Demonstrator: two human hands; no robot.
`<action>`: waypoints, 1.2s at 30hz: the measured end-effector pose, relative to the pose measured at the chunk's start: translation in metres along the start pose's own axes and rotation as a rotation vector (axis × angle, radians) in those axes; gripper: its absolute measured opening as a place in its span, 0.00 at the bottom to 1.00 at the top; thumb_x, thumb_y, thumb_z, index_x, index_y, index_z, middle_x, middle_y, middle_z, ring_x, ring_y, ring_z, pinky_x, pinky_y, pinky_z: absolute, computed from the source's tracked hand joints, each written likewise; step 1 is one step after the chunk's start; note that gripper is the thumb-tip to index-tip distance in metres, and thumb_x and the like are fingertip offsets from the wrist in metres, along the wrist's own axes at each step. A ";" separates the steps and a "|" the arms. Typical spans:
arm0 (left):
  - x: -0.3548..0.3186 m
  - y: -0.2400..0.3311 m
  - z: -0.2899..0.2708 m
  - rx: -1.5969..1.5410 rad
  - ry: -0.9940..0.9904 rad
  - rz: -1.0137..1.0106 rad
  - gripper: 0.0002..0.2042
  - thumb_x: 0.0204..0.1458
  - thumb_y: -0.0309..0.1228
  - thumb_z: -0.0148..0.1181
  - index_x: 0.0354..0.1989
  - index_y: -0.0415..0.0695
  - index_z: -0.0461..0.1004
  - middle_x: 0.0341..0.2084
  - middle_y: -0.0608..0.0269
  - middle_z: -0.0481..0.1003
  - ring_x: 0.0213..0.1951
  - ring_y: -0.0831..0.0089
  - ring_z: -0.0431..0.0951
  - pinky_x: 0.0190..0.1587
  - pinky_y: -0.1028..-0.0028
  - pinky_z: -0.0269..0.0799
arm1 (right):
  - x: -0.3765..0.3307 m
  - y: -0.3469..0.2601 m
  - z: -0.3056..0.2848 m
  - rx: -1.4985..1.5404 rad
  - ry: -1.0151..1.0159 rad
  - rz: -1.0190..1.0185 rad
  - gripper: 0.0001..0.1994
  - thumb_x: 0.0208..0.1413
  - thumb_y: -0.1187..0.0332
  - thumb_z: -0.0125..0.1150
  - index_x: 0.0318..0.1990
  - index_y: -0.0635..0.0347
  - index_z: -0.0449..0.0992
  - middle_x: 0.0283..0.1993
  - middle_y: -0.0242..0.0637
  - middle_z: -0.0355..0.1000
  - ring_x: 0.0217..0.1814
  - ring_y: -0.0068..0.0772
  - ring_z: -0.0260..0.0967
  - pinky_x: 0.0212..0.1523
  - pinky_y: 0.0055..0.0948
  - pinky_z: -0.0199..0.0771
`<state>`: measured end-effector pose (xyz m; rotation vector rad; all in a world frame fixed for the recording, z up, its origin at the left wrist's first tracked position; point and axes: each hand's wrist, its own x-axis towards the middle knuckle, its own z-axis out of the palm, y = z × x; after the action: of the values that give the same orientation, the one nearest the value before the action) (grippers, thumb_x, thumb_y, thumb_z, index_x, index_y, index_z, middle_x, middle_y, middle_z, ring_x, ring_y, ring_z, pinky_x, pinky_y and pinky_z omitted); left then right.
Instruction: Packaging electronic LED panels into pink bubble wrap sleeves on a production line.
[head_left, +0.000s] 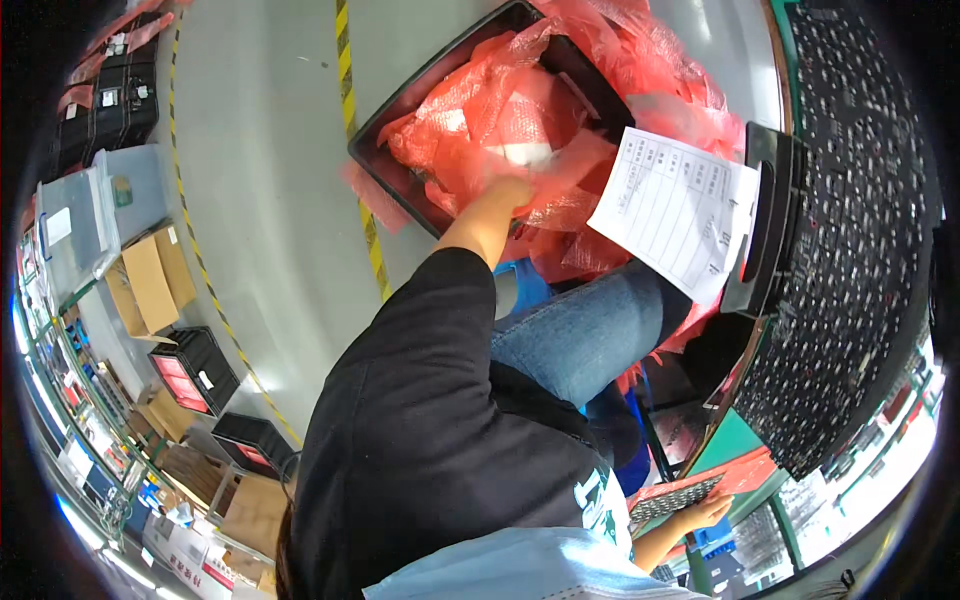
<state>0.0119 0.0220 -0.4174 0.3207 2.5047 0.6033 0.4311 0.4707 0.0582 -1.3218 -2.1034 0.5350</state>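
My left hand reaches into a black bin filled with crumpled red bubble-wrap bags. Its fingers close on a translucent red bubble-wrap bag, though the wrap partly covers the fingertips. At the lower right, my right hand grips a black keyboard by its edge. A red bubble-wrap bag lies along that keyboard, beside the green bench top. Whether the keyboard is partly inside this bag, I cannot tell.
Many black keyboards are stacked on the right. A printed paper sheet hangs near a black tray. More red wrap spills beyond the bin. Yellow-black floor tape, clear tubs and cardboard boxes stand left.
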 end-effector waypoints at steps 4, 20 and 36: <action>0.002 -0.019 0.015 -0.048 0.011 -0.338 0.28 0.53 0.46 0.55 0.61 0.45 0.71 0.56 0.48 0.73 0.55 0.52 0.74 0.58 0.52 0.67 | 0.006 0.005 0.003 0.037 -0.044 0.035 0.21 0.68 0.56 0.52 0.43 0.72 0.74 0.40 0.48 0.73 0.42 0.34 0.69 0.49 0.28 0.72; 0.107 -0.021 0.001 -0.571 -0.112 -1.012 0.26 0.52 0.52 0.58 0.60 0.64 0.72 0.61 0.50 0.68 0.60 0.52 0.68 0.65 0.55 0.61 | 0.000 -0.016 -0.019 0.019 0.005 0.136 0.20 0.68 0.54 0.51 0.39 0.66 0.73 0.37 0.39 0.70 0.39 0.28 0.66 0.44 0.25 0.70; 0.062 -0.034 0.001 -0.924 0.341 -0.083 0.18 0.52 0.40 0.63 0.50 0.46 0.78 0.43 0.57 0.79 0.42 0.66 0.78 0.50 0.69 0.73 | 0.007 -0.041 0.002 0.070 -0.192 0.208 0.23 0.70 0.48 0.38 0.21 0.45 0.58 0.18 0.21 0.51 0.19 0.16 0.43 0.23 0.19 0.43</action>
<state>-0.0427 0.0143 -0.4619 -0.2544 2.2090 1.7777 0.4000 0.4595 0.0833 -1.5097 -2.0881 0.8455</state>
